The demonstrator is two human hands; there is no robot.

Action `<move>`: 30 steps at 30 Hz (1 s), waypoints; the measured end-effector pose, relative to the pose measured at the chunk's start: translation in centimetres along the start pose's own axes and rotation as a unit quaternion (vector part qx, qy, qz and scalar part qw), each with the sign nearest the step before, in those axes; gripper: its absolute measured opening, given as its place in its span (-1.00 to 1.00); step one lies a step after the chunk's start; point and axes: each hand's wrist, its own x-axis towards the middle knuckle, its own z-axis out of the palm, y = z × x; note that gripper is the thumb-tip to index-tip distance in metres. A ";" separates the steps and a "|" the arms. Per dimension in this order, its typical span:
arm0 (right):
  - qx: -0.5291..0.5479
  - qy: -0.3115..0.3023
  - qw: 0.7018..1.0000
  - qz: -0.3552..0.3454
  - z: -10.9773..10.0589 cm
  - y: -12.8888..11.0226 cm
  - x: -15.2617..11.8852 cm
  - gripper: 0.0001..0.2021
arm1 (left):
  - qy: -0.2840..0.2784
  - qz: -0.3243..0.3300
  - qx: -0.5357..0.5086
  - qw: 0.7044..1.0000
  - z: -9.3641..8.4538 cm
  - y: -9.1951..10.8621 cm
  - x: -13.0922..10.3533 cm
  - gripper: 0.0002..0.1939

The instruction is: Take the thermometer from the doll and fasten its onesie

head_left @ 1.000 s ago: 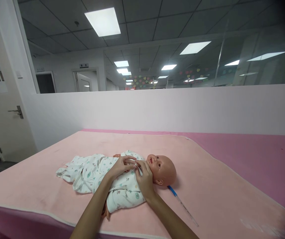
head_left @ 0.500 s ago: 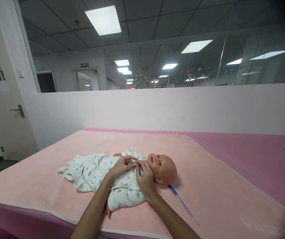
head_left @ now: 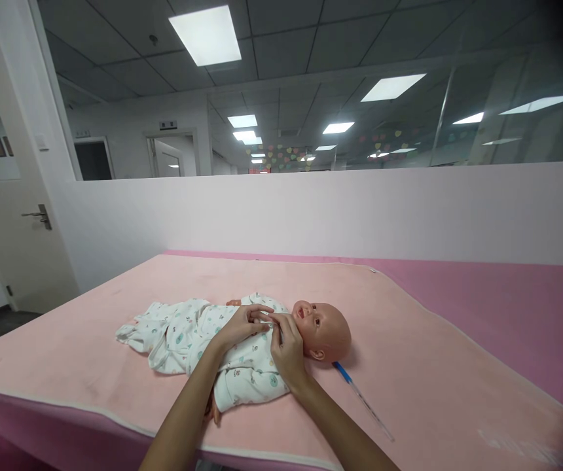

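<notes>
A bald baby doll (head_left: 328, 330) lies on its back with its head to the right, dressed in white patterned clothes (head_left: 249, 383). Over the doll's upper chest, my left hand (head_left: 245, 325) has its fingers bent and drawn together at the clothing near the neck. My right hand (head_left: 287, 347) meets it there from the right, just beside the doll's chin, its fingers also pinched. What the fingertips hold is too small to make out. A thin clear stick with a blue end (head_left: 344, 373) rests by the back of the doll's head.
The doll lies on a pink mat (head_left: 433, 379) with a pale edge, over a darker pink surface (head_left: 507, 314). Behind it runs a low white wall (head_left: 311, 212) with glass above. A door (head_left: 21, 203) is at the far left.
The view has shifted very slightly. Both hands stay at the doll's collar, with the fingers nearly unchanged.
</notes>
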 end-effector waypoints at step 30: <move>-0.025 0.007 1.000 -0.001 -0.5 -0.6 0.4 -0.70 | -0.003 -0.004 0.027 1.000 0.0 0.4 -0.3 -0.75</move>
